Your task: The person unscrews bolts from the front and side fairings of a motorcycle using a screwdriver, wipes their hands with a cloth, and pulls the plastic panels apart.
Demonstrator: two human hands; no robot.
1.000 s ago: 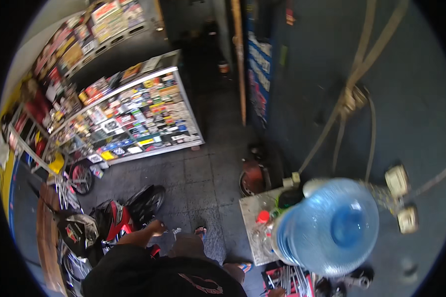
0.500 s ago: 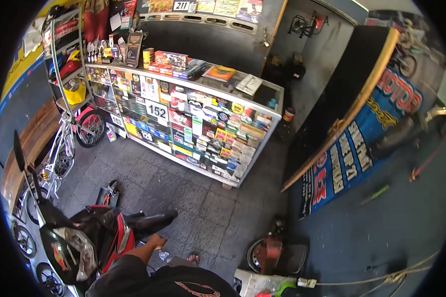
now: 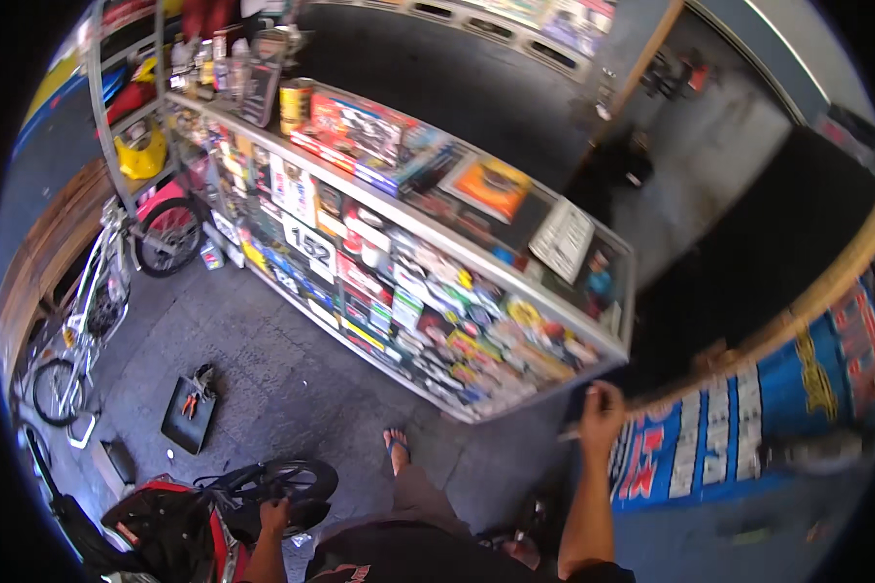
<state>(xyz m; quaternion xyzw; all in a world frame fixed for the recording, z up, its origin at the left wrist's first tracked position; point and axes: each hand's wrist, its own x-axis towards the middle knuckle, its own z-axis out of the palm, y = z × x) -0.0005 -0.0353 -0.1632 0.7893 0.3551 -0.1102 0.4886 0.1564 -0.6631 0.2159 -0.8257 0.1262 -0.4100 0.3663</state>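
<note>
My left hand (image 3: 274, 515) is low beside the red and black motorcycle (image 3: 180, 525), close to its dark wheel (image 3: 306, 483). Its fingers are curled closed, and what they hold, if anything, cannot be made out. A small clear, shiny piece (image 3: 302, 540) shows just next to that hand. Raised out to the right, my right hand (image 3: 603, 418) has its fingers curled in, somewhat blurred. It appears near the lower right corner of the glass display counter (image 3: 399, 209) and overlaps the wooden door edge in view. Any object inside its grip is hidden.
A black tray (image 3: 190, 418) with orange-handled pliers (image 3: 191, 403) lies on the dark tiled floor. At left are a bare silver bike frame (image 3: 93, 282) and a wooden bench (image 3: 54, 233). A wood-edged door (image 3: 748, 340) and blue banner (image 3: 739, 428) stand at right.
My view has shifted, bringing the counter closer. My right arm has come into view, stretched out to the right. My left hand remains low near the motorcycle.
</note>
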